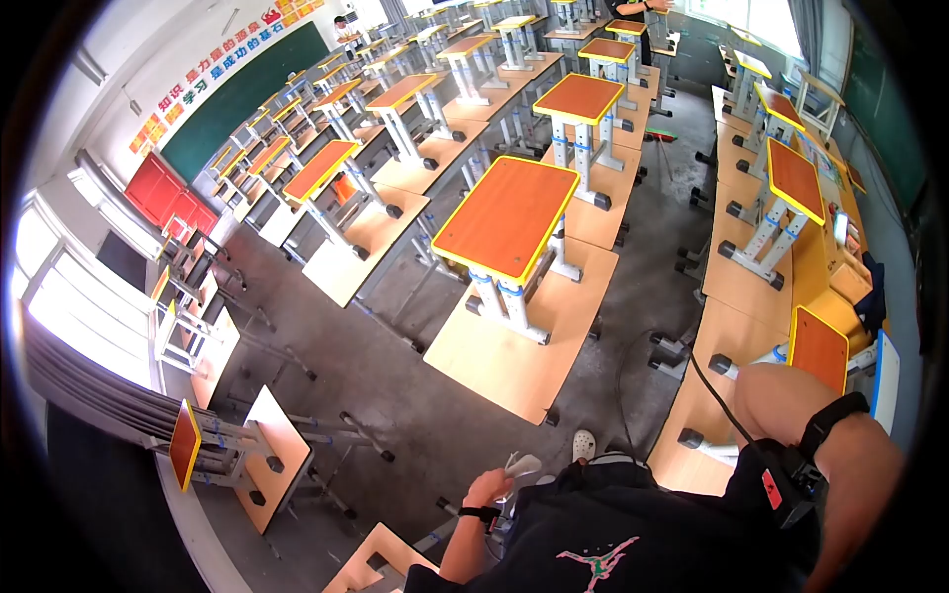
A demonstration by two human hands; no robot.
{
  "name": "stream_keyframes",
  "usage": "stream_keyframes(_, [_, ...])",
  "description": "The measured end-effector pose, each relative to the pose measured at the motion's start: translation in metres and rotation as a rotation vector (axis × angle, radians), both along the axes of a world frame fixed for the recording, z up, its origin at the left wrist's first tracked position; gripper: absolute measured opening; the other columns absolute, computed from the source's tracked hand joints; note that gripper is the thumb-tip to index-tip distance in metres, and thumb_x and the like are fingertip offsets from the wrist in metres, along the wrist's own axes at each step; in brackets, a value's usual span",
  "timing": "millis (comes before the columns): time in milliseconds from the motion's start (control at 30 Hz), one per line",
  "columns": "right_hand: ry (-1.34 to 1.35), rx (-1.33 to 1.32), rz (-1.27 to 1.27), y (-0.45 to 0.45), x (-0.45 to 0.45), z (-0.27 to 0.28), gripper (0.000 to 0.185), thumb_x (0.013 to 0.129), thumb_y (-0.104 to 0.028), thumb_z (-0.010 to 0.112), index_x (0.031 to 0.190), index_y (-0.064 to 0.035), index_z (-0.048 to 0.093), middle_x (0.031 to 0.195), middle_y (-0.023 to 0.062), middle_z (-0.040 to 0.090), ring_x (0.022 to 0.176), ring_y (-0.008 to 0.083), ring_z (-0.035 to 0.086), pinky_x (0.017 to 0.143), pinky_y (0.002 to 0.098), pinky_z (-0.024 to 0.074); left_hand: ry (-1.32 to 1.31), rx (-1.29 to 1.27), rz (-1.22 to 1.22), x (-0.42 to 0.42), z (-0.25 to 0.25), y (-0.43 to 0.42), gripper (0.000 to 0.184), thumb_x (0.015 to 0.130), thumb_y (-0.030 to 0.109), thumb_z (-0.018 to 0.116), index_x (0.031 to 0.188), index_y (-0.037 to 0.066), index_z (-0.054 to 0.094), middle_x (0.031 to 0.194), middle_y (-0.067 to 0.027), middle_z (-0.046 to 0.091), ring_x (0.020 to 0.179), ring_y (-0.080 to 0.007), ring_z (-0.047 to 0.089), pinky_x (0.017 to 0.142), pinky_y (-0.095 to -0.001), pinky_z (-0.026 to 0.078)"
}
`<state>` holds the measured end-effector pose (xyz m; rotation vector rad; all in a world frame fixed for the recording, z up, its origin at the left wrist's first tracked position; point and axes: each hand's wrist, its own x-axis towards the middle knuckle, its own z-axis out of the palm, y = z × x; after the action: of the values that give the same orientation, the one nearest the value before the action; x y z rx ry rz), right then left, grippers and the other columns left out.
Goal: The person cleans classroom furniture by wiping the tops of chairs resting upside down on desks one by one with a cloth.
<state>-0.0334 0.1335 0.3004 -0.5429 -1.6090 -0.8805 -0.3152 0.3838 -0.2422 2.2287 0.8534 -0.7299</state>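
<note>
My left hand (487, 488), with a black band at the wrist, is low in the view near my body. Its fingers are curled around a pale grey object (524, 465) whose kind I cannot make out. On the right, my bent right arm (786, 400) wears a black band and reaches over a desk (717, 435). The fingers of that hand do not show. Closest to this arm is a stool (820, 348) with an orange seat and yellow edge, standing on the desk. A black cable (717, 392) runs to a black device (786, 494) beside my body.
Rows of desks (494, 371) carry upright stools (509, 217) on their tops. An aisle of grey floor (633, 326) lies ahead. Another person (633, 12) stands at the back. A side stool (185, 445) leans outward at the left, and a blackboard (247, 99) hangs on the wall.
</note>
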Motion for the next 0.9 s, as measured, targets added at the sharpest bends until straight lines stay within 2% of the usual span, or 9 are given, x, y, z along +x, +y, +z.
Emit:
stream_keyframes(367, [0.007,0.002,-0.007,-0.009,0.004,-0.002,0.024,0.083,-0.029,0.077,0.101,-0.0136,0.078,0.076,-0.0070,0.070,0.061,0.0061,0.063,0.066,0.0205,0.0491,0.006,-0.055,-0.049,-0.006,-0.022,-0.010,0.042,0.092,0.037,0.060,0.109,0.001,0.070,0.110,-0.0270,0.070,0.107,-0.0440,0.066,0.091,-0.0536,0.053])
stream_keyframes(433, [0.009,0.001,-0.017,-0.013,0.005,-0.001,0.024,0.083,-0.029,0.077,0.101,-0.0134,0.078,0.076,-0.0068,0.070,0.061,0.0062,0.063,0.066,0.0206,0.0491,-0.039,-0.028,-0.024,-0.007,-0.015,-0.011,0.042,0.093,0.037,0.060,0.101,-0.002,0.070,0.100,-0.0281,0.071,0.099,-0.0473,0.067,0.086,-0.0537,0.053])
stream_keyframes(533, [0.020,0.002,-0.028,-0.016,0.008,0.001,0.024,0.083,-0.028,0.077,0.102,-0.0130,0.078,0.076,-0.0064,0.070,0.061,0.0065,0.063,0.066,0.0208,0.0490,-0.066,0.010,-0.027,-0.015,-0.021,-0.008,0.042,0.094,0.038,0.058,0.099,-0.002,0.071,0.098,-0.0275,0.071,0.095,-0.0470,0.067,0.083,-0.0544,0.052])
stream_keyframes(600, [0.013,-0.002,-0.044,-0.019,0.014,0.005,0.024,0.083,-0.028,0.077,0.102,-0.0127,0.078,0.076,-0.0062,0.070,0.061,0.0066,0.063,0.066,0.0209,0.0489,-0.050,-0.080,-0.120,-0.010,0.001,-0.006,0.043,0.095,0.038,0.056,0.098,-0.001,0.071,0.098,-0.0278,0.070,0.095,-0.0455,0.067,0.080,-0.0542,0.051])
stream_keyframes(667, [-0.026,-0.001,-0.054,-0.020,0.018,-0.003,0.024,0.083,-0.028,0.077,0.102,-0.0125,0.078,0.076,-0.0060,0.070,0.061,0.0068,0.063,0.065,0.0210,0.0488,-0.245,-0.102,-0.246,-0.026,-0.026,-0.002,0.042,0.096,0.040,0.055,0.103,0.002,0.073,0.097,-0.0242,0.072,0.088,-0.0423,0.069,0.075,-0.0504,0.052])
stream_keyframes(700, [-0.045,0.000,-0.061,-0.017,0.021,-0.011,0.024,0.083,-0.027,0.077,0.102,-0.0123,0.078,0.076,-0.0059,0.070,0.061,0.0068,0.063,0.065,0.0210,0.0488,-0.333,-0.050,-0.277,0.016,-0.043,0.031,0.042,0.096,0.040,0.055,0.103,0.002,0.073,0.097,-0.0242,0.072,0.088,-0.0423,0.069,0.075,-0.0504,0.052])
stream_keyframes(767, [0.035,-0.050,-0.091,-0.002,0.038,-0.029,0.024,0.082,-0.027,0.077,0.102,-0.0121,0.078,0.075,-0.0056,0.069,0.061,0.0070,0.063,0.065,0.0211,0.0487,-0.179,-0.080,-0.285,0.028,-0.058,0.081,0.041,0.096,0.039,0.057,0.107,0.003,0.071,0.097,-0.0246,0.072,0.090,-0.0420,0.070,0.077,-0.0488,0.054])
stream_keyframes(833, [0.126,-0.118,-0.140,0.006,0.049,-0.038,0.025,0.082,-0.027,0.077,0.102,-0.0118,0.078,0.075,-0.0054,0.069,0.061,0.0072,0.063,0.065,0.0213,0.0487,0.041,-0.222,-0.264,-0.009,-0.067,0.040,0.040,0.096,0.038,0.059,0.112,0.003,0.070,0.098,-0.0251,0.072,0.092,-0.0416,0.070,0.080,-0.0472,0.055])
stream_keyframes(900, [0.166,-0.158,-0.172,0.008,0.052,-0.051,0.025,0.082,-0.026,0.077,0.102,-0.0116,0.078,0.075,-0.0052,0.069,0.061,0.0073,0.063,0.065,0.0214,0.0486,-0.071,-0.183,-0.170,-0.019,-0.045,0.018,0.035,0.094,0.034,0.061,0.104,0.001,0.070,0.091,-0.0240,0.071,0.082,-0.0389,0.068,0.072,-0.0473,0.052])
